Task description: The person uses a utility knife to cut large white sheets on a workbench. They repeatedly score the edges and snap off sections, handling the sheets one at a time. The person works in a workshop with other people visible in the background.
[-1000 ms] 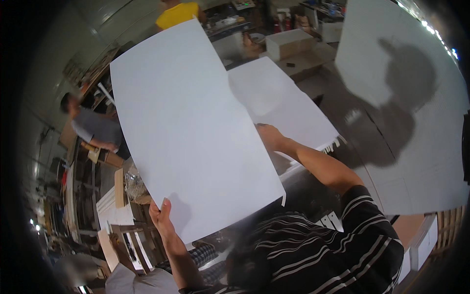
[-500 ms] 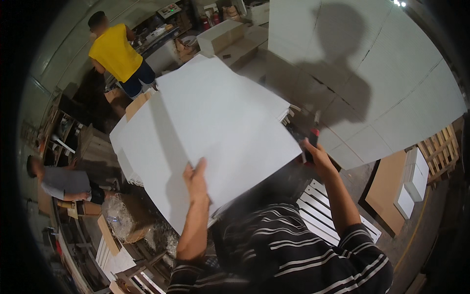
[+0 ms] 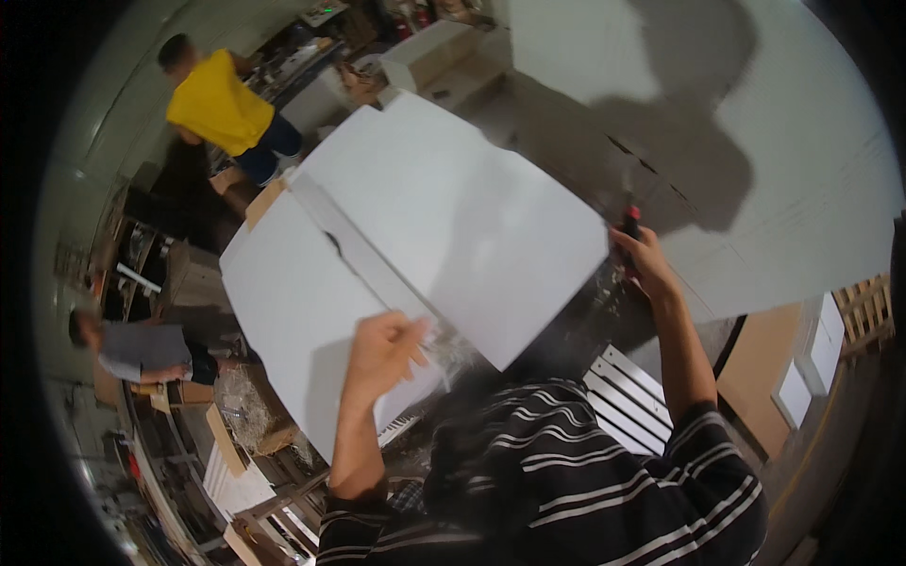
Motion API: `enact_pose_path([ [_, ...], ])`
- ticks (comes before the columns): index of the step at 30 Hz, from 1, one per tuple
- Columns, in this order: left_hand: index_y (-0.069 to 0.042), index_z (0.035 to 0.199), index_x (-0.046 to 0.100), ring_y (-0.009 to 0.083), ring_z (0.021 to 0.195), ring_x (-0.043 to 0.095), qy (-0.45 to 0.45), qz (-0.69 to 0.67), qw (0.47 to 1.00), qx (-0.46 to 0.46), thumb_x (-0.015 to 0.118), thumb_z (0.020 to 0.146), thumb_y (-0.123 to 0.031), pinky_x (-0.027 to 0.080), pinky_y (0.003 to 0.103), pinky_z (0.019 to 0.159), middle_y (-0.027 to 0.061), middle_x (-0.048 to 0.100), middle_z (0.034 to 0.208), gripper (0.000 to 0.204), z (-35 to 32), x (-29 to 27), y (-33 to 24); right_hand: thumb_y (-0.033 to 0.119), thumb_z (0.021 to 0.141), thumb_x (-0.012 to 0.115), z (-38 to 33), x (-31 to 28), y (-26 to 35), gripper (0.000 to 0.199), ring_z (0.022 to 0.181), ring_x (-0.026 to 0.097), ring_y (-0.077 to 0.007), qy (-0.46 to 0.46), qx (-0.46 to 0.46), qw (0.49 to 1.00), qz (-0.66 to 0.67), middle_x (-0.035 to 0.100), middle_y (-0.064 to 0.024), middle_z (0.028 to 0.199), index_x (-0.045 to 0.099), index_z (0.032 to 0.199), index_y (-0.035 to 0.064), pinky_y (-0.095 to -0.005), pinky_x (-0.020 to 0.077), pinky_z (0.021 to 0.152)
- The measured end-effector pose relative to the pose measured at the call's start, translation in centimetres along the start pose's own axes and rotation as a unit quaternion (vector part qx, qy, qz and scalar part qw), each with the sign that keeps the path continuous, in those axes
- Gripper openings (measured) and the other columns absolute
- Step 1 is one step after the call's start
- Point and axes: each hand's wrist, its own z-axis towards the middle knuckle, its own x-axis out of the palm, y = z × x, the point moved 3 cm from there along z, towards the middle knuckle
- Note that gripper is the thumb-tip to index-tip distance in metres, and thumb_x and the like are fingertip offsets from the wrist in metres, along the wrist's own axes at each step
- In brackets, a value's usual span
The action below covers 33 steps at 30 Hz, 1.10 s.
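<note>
White panels (image 3: 453,226) are gripped at the near edge by the left hand (image 3: 382,349); a red-tipped tool (image 3: 629,224) is clasped in the right hand (image 3: 644,259); steady support is needed next.

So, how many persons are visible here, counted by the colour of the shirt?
Person in yellow shirt: 1
Person in grey shirt: 1
Person in black shirt with white stripes: 1
Total: 3

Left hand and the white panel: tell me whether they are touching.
Touching. The head view shows the left hand gripping the white panel at its lower edge, fingers curled over the face with no gap.
</note>
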Motion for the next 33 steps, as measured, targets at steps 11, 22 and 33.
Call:
enact_pose_path([
  [11,-0.003,0.116,0.073,0.0314,0.102,0.070,-0.012,0.269,0.870,0.413,0.072,0.096,-0.020,0.054,0.042,0.096,0.0135,0.074,0.116,0.026,17.9,17.2,-7.5,0.047,0.106,0.061,0.1,2.3,-8.8,0.043,0.058,0.050,-0.0107,0.052,0.181,0.903,0.386,0.068,-0.0051,0.088,0.063,0.101,0.0045,-0.0285,0.0448,0.058],
  [22,-0.001,0.069,0.069,0.0430,0.064,0.065,0.090,0.426,0.764,0.477,0.057,0.101,-0.023,0.051,0.050,0.066,0.0220,0.066,0.069,0.041,24.0,24.7,-9.8,0.043,0.100,0.073,-2.4,6.1,-5.1,0.038,0.058,0.053,-0.0105,-0.123,0.151,0.883,0.427,0.058,-0.0002,0.076,0.057,0.090,0.0101,-0.0292,0.0466,0.056],
  [33,-0.001,0.064,0.065,0.0309,0.058,0.059,0.076,0.428,0.785,0.442,0.057,0.102,-0.025,0.047,0.044,0.062,0.0155,0.061,0.059,0.046,24.0,23.9,-10.9,0.045,0.108,0.057,-4.1,9.3,-9.9,0.037,0.066,0.057,-0.0123,-0.210,0.037,0.874,0.437,0.059,-0.0011,0.077,0.056,0.101,0.0086,-0.0293,0.0483,0.054],
])
